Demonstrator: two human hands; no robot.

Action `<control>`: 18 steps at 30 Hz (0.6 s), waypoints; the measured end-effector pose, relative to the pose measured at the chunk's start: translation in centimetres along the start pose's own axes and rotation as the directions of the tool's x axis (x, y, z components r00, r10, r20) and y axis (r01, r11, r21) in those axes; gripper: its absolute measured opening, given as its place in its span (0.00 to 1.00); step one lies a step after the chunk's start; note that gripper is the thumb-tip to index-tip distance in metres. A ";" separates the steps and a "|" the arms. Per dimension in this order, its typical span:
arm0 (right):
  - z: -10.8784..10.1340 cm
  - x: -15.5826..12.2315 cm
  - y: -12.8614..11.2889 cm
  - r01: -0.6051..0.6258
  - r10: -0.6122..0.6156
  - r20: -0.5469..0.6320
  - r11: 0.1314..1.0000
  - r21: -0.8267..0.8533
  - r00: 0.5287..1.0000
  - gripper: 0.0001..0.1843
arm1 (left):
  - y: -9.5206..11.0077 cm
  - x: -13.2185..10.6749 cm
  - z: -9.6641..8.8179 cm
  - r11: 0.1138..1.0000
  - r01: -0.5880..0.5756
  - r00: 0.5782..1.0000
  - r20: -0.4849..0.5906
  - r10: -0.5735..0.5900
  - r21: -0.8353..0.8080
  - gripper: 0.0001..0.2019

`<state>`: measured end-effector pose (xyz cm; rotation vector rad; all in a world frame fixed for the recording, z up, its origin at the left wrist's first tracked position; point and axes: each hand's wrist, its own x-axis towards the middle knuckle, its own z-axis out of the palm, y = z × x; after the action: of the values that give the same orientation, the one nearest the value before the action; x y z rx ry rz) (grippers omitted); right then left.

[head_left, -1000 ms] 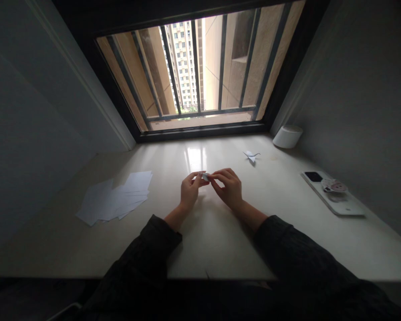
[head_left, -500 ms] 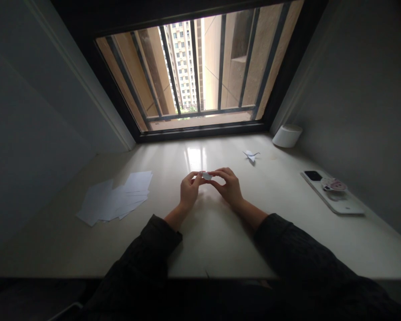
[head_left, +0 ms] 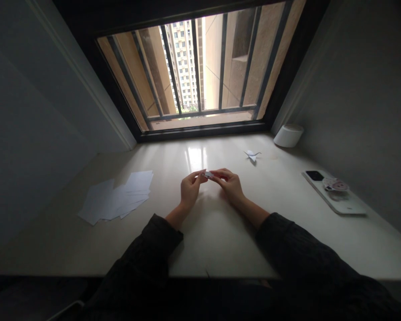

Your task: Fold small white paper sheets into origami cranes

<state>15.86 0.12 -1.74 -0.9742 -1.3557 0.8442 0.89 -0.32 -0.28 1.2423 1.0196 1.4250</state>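
Over the counter (head_left: 217,243), left hand (head_left: 189,192) and right hand (head_left: 233,187) are facing each other, fingers of both pinching a small folded paper (head_left: 208,174). It is lying between the fingertips, neither hand nearer; long axis seemingly running crosswise, too small to be sure. Farther off, rightward, a paper bird (head_left: 251,155) is resting.

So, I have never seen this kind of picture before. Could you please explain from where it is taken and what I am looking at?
There is no machine here: a camera on a person's head looks forward and down at their bare hands. The left hand and right hand hold a small white piece, apparently folded paper. On the pale surface lie white sheets at left; at right are a paper bird, a white rounded object and a phone.
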 end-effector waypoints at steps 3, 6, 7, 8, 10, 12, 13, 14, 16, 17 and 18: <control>0.1 -0.1 -0.2 0.037 -0.038 -0.039 0.999 -0.032 0.999 0.13 | -0.2 0.0 0.0 1.000 -0.003 1.000 0.004 0.004 -0.028 0.16; 0.1 -0.3 -0.9 0.144 -0.154 -0.069 0.981 -0.132 0.986 0.10 | -0.2 0.0 0.1 0.999 0.001 1.000 0.030 0.000 -0.048 0.15; 0.1 -0.4 -1.1 0.191 -0.205 -0.068 0.967 -0.171 0.976 0.10 | -0.1 0.0 0.2 0.998 0.004 0.999 0.040 -0.002 -0.061 0.15; 0.0 -0.4 -1.4 0.233 -0.250 -0.059 0.950 -0.207 0.966 0.10 | -0.1 0.0 0.2 0.997 0.007 0.999 0.050 -0.003 -0.077 0.15; -0.1 -0.6 -1.8 0.309 -0.327 -0.029 0.915 -0.261 0.945 0.10 | 0.1 0.0 0.4 0.994 0.010 0.998 0.070 -0.002 -0.112 0.15; -0.2 -0.7 -2.0 0.370 -0.389 -0.002 0.880 -0.297 0.921 0.09 | 0.3 -0.1 0.5 0.991 0.008 0.996 0.089 0.004 -0.134 0.15; -0.3 -0.8 -2.1 0.393 -0.412 0.006 0.865 -0.311 0.911 0.08 | 0.4 -0.1 0.6 0.990 0.008 0.995 0.097 0.005 -0.137 0.15; -0.3 -0.8 -2.1 0.410 -0.430 0.011 0.853 -0.321 0.903 0.08 | 0.5 -0.1 0.6 0.990 0.010 0.995 0.104 0.004 -0.138 0.15; -0.3 -0.8 -2.0 0.428 -0.450 0.013 0.840 -0.333 0.893 0.09 | 0.5 -0.2 0.7 0.991 0.010 0.994 0.110 0.005 -0.136 0.15; -0.3 -0.8 -1.9 0.432 -0.454 0.013 0.837 -0.334 0.891 0.10 | 0.5 -0.2 0.7 0.991 0.008 0.994 0.110 0.007 -0.136 0.15; -0.3 -0.7 -1.9 0.435 -0.456 0.016 0.836 -0.335 0.890 0.10 | 0.5 -0.2 0.7 0.991 0.003 0.994 0.109 0.012 -0.137 0.15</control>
<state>16.02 -1.30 -0.26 -0.8720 -1.6156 0.2291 1.55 -0.63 0.29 1.2085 0.8309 1.3901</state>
